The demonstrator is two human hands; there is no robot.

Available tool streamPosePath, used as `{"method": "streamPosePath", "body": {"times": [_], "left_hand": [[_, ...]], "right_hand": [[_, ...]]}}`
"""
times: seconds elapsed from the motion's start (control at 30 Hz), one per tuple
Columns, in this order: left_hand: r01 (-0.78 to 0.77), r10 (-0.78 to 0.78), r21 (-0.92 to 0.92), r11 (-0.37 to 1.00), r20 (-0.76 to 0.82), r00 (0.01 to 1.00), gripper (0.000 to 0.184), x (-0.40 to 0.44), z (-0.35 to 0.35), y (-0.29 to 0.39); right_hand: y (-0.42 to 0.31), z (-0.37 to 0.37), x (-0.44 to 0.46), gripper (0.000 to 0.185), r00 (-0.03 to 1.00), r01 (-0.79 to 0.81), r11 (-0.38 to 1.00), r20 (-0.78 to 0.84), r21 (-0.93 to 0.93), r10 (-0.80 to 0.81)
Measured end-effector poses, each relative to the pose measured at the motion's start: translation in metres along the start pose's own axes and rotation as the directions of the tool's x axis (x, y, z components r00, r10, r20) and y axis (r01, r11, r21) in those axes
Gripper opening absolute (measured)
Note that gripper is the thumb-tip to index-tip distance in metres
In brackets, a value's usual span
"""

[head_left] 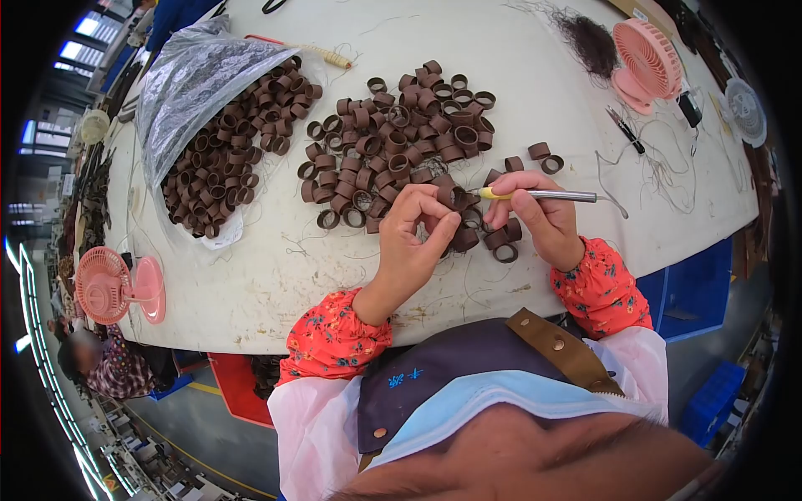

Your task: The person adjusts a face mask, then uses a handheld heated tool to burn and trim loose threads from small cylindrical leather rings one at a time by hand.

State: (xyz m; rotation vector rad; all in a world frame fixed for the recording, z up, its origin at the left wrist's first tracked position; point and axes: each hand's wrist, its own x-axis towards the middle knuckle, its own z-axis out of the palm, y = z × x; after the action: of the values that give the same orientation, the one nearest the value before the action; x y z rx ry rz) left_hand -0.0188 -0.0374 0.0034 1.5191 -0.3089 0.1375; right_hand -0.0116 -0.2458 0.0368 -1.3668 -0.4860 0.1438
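My left hand pinches a brown ring between thumb and fingers, above the table. My right hand is closed around a pen-shaped tool with a silver handle, a yellow front part and a cord at its back end. The tool's front end points left at the held ring; whether it touches I cannot tell. Just beyond my hands lies a large heap of brown rings. A few loose rings sit beneath and between my hands, and others lie past my right hand.
A clear plastic bag spills more rings at the left. Pink fans stand at the far right and near left. Dark tangled thread, snips and loose cords lie on the white table. Another person sits lower left.
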Motion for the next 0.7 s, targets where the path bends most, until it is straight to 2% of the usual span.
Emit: {"method": "streamPosePath", "body": {"times": [0.1,0.23,0.27,0.33,0.4,0.43,0.47,0.6,0.7], "left_hand": [[0.005,-0.005,-0.007,1.000,0.020,1.000,0.009,-0.001,-0.001,-0.001],[0.102,-0.109,-0.186,0.977,-0.025,0.994,0.008,0.000,-0.001,0.001],[0.129,-0.141,-0.215,0.968,-0.044,0.989,0.008,0.000,-0.003,0.000],[0.150,-0.174,-0.260,0.954,-0.075,0.982,0.008,0.001,-0.005,0.000],[0.134,-0.169,-0.288,0.948,-0.102,0.980,0.009,0.004,-0.006,0.000],[0.141,-0.176,-0.276,0.951,-0.110,0.978,0.008,0.004,-0.007,0.000],[0.148,-0.184,-0.265,0.953,-0.117,0.976,0.009,0.004,-0.008,-0.001],[0.186,-0.207,-0.148,0.971,-0.140,0.968,0.009,0.005,-0.014,-0.007],[0.002,0.032,0.238,0.971,-0.140,0.990,0.015,0.007,-0.015,-0.003]], "right_hand": [[0.000,0.000,0.000,0.024,1.000,0.008,1.000,0.004,-0.005,-0.008],[0.002,-0.001,-0.001,0.019,0.999,0.035,0.999,-0.031,-0.007,-0.035],[0.000,-0.003,0.002,0.019,0.996,0.085,0.975,0.056,-0.203,-0.075],[-0.007,-0.007,0.008,0.025,0.965,0.219,0.808,0.243,-0.547,-0.097],[-0.006,-0.001,0.014,0.033,0.920,0.359,0.671,0.367,-0.649,-0.137],[-0.005,0.001,0.015,0.037,0.891,0.428,0.591,0.430,-0.684,-0.147],[-0.001,0.000,0.013,0.037,0.888,0.409,0.596,0.453,-0.691,-0.084],[0.007,0.000,0.010,0.036,0.901,0.377,0.620,0.429,-0.688,-0.072],[0.007,-0.002,0.009,0.035,0.927,0.343,0.649,0.355,-0.679,-0.118]]}}
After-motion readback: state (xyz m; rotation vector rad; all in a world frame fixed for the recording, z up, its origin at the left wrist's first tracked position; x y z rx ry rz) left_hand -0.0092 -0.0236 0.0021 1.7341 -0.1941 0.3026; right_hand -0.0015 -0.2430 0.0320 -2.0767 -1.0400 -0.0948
